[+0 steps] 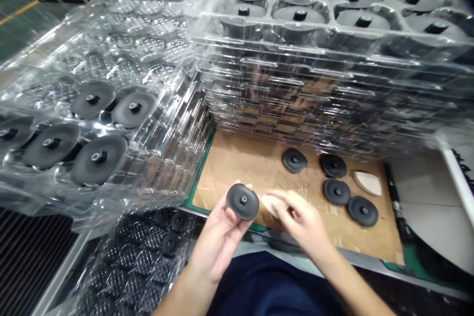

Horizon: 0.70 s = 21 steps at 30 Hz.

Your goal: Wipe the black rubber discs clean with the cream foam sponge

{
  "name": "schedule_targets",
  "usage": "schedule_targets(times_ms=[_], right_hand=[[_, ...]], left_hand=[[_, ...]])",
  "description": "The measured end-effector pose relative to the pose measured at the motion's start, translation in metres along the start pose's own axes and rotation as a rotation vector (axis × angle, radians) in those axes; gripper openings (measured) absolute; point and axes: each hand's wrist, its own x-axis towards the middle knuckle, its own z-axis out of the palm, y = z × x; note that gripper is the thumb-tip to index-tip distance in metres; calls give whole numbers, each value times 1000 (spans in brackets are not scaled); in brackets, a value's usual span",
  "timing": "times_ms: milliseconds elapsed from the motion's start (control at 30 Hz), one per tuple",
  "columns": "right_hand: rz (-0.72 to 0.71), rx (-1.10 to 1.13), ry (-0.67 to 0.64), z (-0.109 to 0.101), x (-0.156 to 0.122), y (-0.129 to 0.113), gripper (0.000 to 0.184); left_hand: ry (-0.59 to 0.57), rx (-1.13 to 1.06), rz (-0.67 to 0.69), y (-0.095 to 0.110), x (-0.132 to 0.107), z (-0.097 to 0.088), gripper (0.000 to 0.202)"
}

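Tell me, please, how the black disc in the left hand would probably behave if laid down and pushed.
The black disc seems stiff: it shows no sag in the left hand. It would likely slide rather than roll, since similar discs lie flat on the cardboard. It is probably fairly light, being held by this hand alone.

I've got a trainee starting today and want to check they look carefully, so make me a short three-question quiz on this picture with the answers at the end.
1. Multiple choice: what does the left hand hold?
A a clear tray
B a black disc
C a cardboard box

2. True or false: exactly two loose discs lie on the cardboard sheet.

3. Short answer: what colour is the small item in the grip of the right hand?

Key:
1. B.
2. False; there are four.
3. Off-white; blur hides what it is.
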Motion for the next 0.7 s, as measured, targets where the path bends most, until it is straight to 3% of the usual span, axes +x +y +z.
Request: schedule_targets(times_ms=[67,133,233,300,433,533,600,700], right_hand=[[-7,54,70,-16,9,-25,23],[-182,96,103,-26,14,-49,25],[-293,111,-35,-32,15,-69,24],[-266,91,-112,-32,16,-70,20],[-287,25,80,-34,18,-68,22],[-346,124,-12,-46,7,-64,22],[-302,125,-67,-58,-4,-59,20],[-169,-45,10,-71,-11,-54,19]], left_hand=[[-43,37,-3,-3,-1,5,52],[-85,76,-31,-6,-3,11,48],[-95,113,-86,-8,-6,16,44],[-72,108,-80,-9,-8,20,49],[-109,144,-75,-9,-9,30,44],[-143,155,-97,-4,-9,34,46],[-163,151,-107,-2,-9,36,56],[-204,165,-122,-5,-8,42,59]])
